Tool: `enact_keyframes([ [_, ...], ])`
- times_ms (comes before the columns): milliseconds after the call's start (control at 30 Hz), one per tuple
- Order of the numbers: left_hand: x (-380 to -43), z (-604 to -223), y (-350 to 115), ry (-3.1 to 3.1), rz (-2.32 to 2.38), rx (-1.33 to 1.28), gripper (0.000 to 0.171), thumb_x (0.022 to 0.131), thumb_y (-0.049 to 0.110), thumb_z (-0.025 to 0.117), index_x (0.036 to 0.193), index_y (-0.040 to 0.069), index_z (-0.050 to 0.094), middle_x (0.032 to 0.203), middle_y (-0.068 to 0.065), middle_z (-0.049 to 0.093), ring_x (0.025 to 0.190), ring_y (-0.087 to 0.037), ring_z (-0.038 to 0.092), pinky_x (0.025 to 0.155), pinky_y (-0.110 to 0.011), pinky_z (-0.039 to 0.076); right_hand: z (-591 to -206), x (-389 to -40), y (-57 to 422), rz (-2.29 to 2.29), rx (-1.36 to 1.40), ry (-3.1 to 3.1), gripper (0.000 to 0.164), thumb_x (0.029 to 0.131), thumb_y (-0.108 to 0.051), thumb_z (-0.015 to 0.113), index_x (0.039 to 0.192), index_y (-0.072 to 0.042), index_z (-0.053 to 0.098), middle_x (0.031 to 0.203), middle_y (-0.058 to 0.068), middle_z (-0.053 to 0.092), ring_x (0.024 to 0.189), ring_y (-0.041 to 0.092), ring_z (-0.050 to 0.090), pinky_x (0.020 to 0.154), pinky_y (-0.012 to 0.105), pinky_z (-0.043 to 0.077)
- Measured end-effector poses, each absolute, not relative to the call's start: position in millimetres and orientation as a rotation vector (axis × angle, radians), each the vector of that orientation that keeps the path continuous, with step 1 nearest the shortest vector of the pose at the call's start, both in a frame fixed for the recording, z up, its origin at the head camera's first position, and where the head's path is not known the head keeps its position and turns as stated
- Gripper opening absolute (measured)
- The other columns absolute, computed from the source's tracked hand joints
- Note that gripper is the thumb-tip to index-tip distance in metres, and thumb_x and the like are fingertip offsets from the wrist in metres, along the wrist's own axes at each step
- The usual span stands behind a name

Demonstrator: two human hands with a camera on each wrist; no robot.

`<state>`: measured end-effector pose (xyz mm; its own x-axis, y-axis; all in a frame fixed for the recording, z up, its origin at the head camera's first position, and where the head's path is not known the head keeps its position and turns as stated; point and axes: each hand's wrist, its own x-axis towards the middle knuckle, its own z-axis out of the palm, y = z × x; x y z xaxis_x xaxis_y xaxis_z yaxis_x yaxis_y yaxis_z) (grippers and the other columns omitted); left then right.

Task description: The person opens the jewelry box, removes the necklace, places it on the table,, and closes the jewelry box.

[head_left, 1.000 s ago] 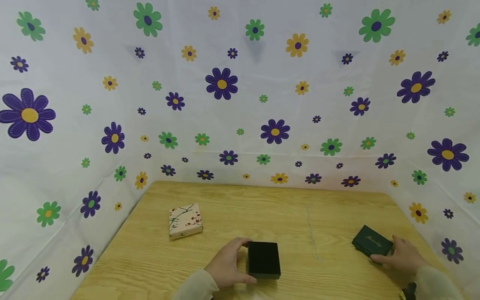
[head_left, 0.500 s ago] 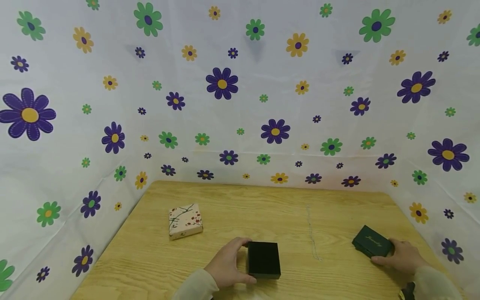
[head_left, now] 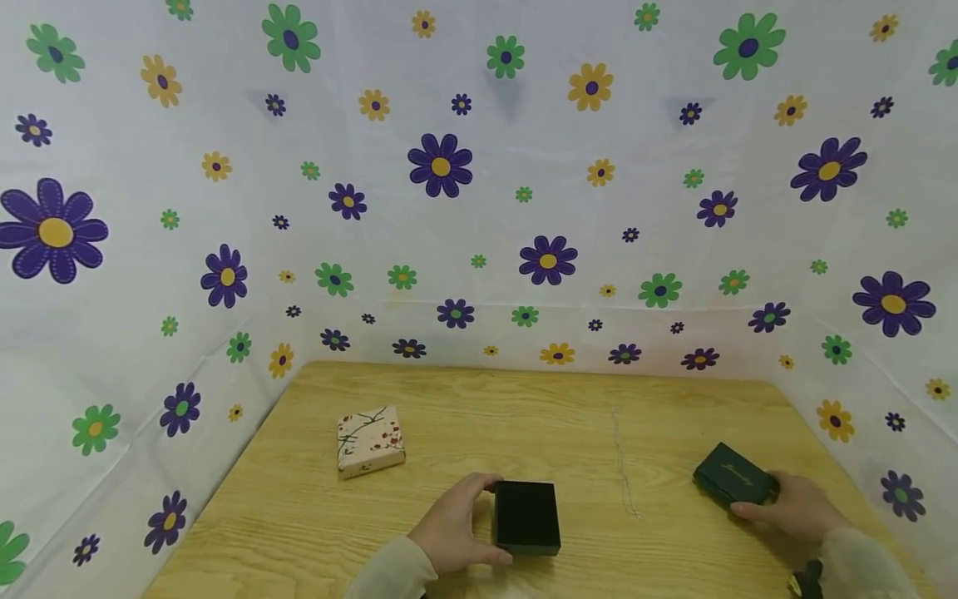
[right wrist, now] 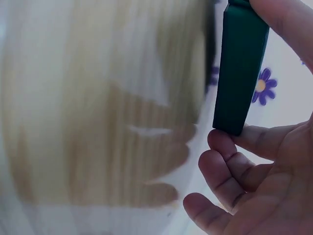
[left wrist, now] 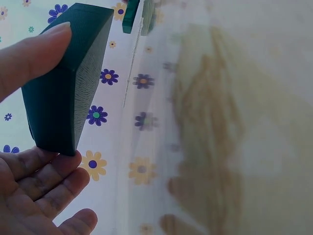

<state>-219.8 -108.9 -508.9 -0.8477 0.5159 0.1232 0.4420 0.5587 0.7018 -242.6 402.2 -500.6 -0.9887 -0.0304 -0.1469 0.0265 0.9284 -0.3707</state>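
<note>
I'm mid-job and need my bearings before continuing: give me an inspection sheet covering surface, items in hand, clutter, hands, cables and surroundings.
Surface: wood-grain table, light-coloured.
Job's things: black-topped box near the front middle; green box with gold lettering, at right.
Clutter: thin chain lying between those two boxes; floral-patterned box at left.
Hands: left hand grips the black-topped box; right hand grips the green box.
Cables: nothing seen.
Surroundings: white flower-printed sheet behind the table and along both sides.
</note>
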Motion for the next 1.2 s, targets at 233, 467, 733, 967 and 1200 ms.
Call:
enact_keyframes([
  [233,-219.6,-509.0,-109.0,2.684,1.168,0.83,0.096,0.068,0.053,0.083,0.142,0.009,0.041,0.134,0.003,0.049,0.122,-0.02,0.048,0.1,-0.045,0.042,-484.1,-243.2,376.1,-0.663,-0.07,2.964,0.096,0.078,-0.056,0.073,0.127,0.022,0.043,0.118,0.041,0.051,0.106,0.054,0.05,0.083,0.06,0.045],
  [467,-219.6,-511.0,-108.9,2.674,1.17,0.818,0.097,0.067,0.054,0.082,0.143,0.01,0.04,0.135,0.003,0.048,0.123,-0.019,0.047,0.101,-0.045,0.042,-475.4,-242.4,347.5,-0.827,-0.228,2.988,0.094,0.077,-0.051,0.076,0.134,0.015,0.04,0.122,0.033,0.052,0.104,0.044,0.054,0.081,0.056,0.048],
  [733,-220.4,-507.2,-108.4,2.657,1.187,0.803,0.099,0.066,0.054,0.083,0.143,0.009,0.04,0.135,0.004,0.048,0.124,-0.019,0.047,0.101,-0.046,0.041,-470.5,-242.5,317.5,-0.932,-0.329,3.0,0.096,0.074,-0.054,0.078,0.136,0.01,0.041,0.127,0.028,0.05,0.109,0.042,0.052,0.086,0.056,0.046],
  [967,-220.0,-507.2,-108.6,2.667,1.171,0.811,0.098,0.067,0.053,0.083,0.144,0.009,0.04,0.135,0.004,0.048,0.124,-0.019,0.047,0.101,-0.046,0.041,-468.0,-240.6,293.7,-1.061,-0.454,2.901,0.089,0.076,-0.046,0.079,0.137,0.007,0.042,0.123,0.018,0.055,0.106,0.032,0.053,0.083,0.051,0.047],
  [1200,-219.6,-507.2,-107.7,2.657,1.18,0.824,0.098,0.067,0.054,0.083,0.143,0.009,0.04,0.134,0.004,0.049,0.123,-0.02,0.048,0.101,-0.046,0.042,-467.6,-238.8,269.2,-1.13,-0.514,2.809,0.091,0.078,-0.045,0.077,0.142,0.005,0.037,0.131,0.018,0.053,0.108,0.028,0.056,0.088,0.052,0.047],
])
